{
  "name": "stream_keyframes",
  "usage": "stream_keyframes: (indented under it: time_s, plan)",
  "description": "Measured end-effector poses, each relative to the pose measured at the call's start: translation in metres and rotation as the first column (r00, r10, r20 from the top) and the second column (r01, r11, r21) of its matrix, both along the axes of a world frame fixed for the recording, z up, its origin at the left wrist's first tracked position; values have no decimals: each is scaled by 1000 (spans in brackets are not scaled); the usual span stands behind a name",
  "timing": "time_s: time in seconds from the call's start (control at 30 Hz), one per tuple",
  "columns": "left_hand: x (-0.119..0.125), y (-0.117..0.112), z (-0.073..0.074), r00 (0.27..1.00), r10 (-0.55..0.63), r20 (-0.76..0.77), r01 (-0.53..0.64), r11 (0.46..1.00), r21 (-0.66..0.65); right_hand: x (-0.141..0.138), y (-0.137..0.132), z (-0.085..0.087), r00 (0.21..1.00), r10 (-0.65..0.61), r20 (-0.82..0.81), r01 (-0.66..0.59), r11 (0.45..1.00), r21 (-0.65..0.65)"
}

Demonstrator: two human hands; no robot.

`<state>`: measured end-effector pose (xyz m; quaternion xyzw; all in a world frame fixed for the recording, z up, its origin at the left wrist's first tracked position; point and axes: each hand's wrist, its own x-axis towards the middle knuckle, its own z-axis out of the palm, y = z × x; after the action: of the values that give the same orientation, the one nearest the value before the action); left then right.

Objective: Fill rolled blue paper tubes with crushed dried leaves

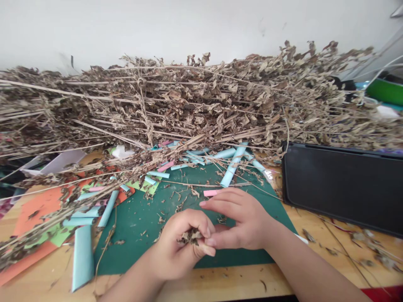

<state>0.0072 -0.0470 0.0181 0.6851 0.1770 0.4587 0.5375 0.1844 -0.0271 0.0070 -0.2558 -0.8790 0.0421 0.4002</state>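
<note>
My left hand (184, 245) is closed around a small clump of dried leaves (191, 237), which shows in the hollow between thumb and curled fingers. Against its fingertips rests the thumb of my right hand (242, 220). The other right fingers reach out above, apart from the thumb, and nothing shows between them. Both hands are over a green cutting mat (135, 239) strewn with leaf crumbs. Just behind the right fingertips lies a small pink paper tube (210, 193). A larger blue paper tube (233, 165) slants farther back on the mat.
A large heap of dried leafy stalks (189, 100) runs along the white wall. Orange paper (40, 209) and several blue tubes, one wide and flattened (83, 256), lie at left. A black tablet (343, 184) stands at right on the wooden table (245, 279).
</note>
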Motion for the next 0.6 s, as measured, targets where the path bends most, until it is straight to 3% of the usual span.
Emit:
stream_keyframes:
  time_s: [0.23, 0.6]
  plan:
    - [-1, 2, 0, 999, -29, 34, 29, 1000, 3, 1, -2, -1, 999, 22, 25, -24, 996, 83]
    - [3, 5, -2, 986, -24, 166, 28, 999, -23, -4, -11, 11, 999, 42, 1, -41, 985, 167]
